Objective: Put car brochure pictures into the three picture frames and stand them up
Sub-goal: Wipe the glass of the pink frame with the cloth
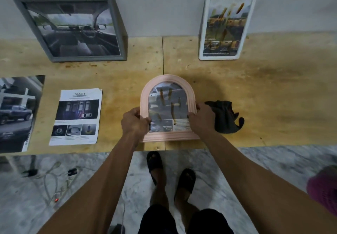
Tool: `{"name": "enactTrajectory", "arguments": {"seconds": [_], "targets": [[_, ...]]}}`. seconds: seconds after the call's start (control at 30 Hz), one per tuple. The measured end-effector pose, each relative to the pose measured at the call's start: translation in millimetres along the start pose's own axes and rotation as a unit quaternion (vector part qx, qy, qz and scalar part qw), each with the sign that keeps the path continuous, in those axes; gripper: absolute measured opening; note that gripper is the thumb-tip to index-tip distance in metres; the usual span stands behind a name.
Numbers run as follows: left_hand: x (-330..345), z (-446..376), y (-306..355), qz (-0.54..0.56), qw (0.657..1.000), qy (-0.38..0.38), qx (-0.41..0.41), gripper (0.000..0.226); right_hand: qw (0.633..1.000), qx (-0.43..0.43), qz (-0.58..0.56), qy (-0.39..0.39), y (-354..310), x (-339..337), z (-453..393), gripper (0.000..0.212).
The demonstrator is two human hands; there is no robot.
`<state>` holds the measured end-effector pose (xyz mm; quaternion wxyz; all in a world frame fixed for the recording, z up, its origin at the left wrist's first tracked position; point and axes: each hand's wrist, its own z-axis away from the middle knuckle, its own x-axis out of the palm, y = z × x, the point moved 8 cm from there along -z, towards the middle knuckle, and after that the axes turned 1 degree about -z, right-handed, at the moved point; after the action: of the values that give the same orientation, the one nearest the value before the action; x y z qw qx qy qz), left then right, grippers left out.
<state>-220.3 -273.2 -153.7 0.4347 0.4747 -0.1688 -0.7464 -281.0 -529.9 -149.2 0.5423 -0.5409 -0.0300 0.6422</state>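
Both hands hold a pink arched picture frame [168, 109] at the near edge of the yellowish plywood table [255, 88], a car brochure picture showing behind its glass. The left hand [134, 121] curls its fingers round the frame's left side, the right hand [201, 118] grips the right side, thumbs on the front. A grey rectangular frame [73, 27] with a car-interior picture and a white rounded frame [226, 27] lean upright against the wall at the far edge. A crumpled dark cloth [226, 118] lies just right of the right hand; a "SAFETY" brochure sheet [76, 117] and a large truck photo page [17, 112] lie flat to the left
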Motion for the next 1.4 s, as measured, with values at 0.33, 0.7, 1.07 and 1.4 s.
{"name": "enactTrajectory", "arguments": {"seconds": [0.33, 0.7, 1.07, 1.4], "targets": [[9.6, -6.1, 0.1, -0.009, 1.0, 0.0, 0.022, 0.044, 1.0, -0.02, 0.006, -0.008, 4.4, 10.4, -13.5, 0.017], [8.4, -3.5, 3.8, -0.036, 0.998, 0.0, 0.044, 0.049, 0.98, -0.064, 0.168, 0.089, -5.4, -28.0, 5.0, 0.04], [12.0, -2.4, 2.9, -0.054, 0.996, 0.015, 0.071, 0.048, 0.945, -0.053, 0.316, 0.061, 56.1, -31.9, 2.9, 0.047], [8.0, -5.2, 3.9, -0.131, 0.98, 0.046, 0.145, 0.038, 0.985, -0.096, 0.04, 0.137, 23.7, -56.5, -22.0, 0.03]]}}
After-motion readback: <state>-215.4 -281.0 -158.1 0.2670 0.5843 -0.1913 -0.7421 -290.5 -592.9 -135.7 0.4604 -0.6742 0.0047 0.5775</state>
